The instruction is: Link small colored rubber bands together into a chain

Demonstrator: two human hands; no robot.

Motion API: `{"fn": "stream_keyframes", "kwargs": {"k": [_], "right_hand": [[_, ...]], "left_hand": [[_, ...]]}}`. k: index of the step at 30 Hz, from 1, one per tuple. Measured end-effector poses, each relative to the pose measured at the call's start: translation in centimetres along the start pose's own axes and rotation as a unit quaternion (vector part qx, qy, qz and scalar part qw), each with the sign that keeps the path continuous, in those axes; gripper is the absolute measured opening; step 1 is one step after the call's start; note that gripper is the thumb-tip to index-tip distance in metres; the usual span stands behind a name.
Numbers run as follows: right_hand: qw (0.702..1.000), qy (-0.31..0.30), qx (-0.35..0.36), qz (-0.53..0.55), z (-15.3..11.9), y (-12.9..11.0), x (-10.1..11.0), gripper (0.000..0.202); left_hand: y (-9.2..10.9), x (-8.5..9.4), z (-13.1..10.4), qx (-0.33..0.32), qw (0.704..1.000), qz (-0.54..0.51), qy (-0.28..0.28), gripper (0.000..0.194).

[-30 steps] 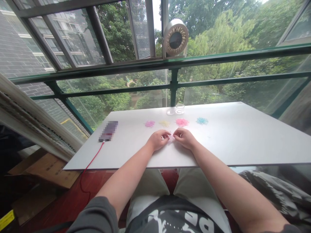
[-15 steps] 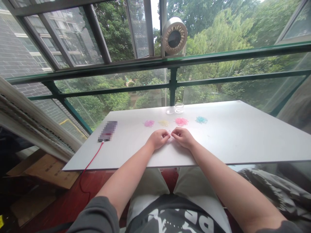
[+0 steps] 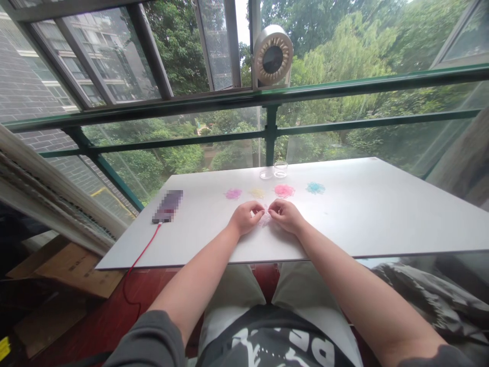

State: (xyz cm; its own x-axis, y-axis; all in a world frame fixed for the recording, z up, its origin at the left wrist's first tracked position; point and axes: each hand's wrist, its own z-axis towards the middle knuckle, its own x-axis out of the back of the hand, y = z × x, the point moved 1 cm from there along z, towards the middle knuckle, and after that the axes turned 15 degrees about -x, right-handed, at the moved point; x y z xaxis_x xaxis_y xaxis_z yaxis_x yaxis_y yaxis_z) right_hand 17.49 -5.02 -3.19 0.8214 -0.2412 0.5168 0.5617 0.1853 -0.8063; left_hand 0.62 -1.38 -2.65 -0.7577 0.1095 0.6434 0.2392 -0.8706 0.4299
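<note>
My left hand and my right hand rest at the near middle of the white table, fingertips almost meeting. Each has thumb and finger pinched together; whatever they hold is too small to make out. Under and between the fingertips lies a loose, pale pinkish pile of tiny thin pieces, partly covered by the hands. Beyond them, in a row, are a purple pile, a yellow pile, a pink pile and a turquoise pile of similar fine pieces, perhaps small elastic bands.
Near the table's back edge stand a clear round container and a flat clear lid. A blurred-out phone lies at the left, its red cable hanging over the front edge. A green railing runs behind the white table.
Both hands stay in nearly the same place, still pinching. More of the pale pile shows between them now. The whole view has shifted slightly.
</note>
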Motion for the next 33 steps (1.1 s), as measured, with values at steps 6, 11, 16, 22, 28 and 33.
{"fn": "stream_keyframes", "kwargs": {"k": [6,11,16,22,28,33], "right_hand": [[1.000,0.022,0.017,-0.005,0.03,-0.28,-0.14,0.004],[1.000,0.019,0.024,0.000,-0.08,-0.13,-0.11,0.007],[1.000,0.014,0.015,0.010,-0.16,-0.15,-0.03,0.015],[1.000,0.000,0.010,0.013,-0.16,-0.43,0.02,0.008],[1.000,0.006,0.008,-0.012,-0.06,-0.30,-0.25,0.008],[1.000,0.021,0.018,-0.015,0.12,-0.21,-0.45,0.008]], "left_hand": [[0.03,0.14,-0.04,-0.002,1.000,-0.001,0.019,0.008],[-0.14,0.25,-0.17,0.010,0.999,-0.009,0.032,0.009],[-0.23,0.25,-0.22,0.021,0.999,-0.011,0.041,0.011],[-0.26,0.22,-0.27,0.020,0.999,-0.009,0.033,0.012],[-0.34,0.12,-0.25,0.010,1.000,0.005,0.015,0.010],[-0.64,0.17,-0.20,0.013,0.999,0.019,0.032,0.010]]}}
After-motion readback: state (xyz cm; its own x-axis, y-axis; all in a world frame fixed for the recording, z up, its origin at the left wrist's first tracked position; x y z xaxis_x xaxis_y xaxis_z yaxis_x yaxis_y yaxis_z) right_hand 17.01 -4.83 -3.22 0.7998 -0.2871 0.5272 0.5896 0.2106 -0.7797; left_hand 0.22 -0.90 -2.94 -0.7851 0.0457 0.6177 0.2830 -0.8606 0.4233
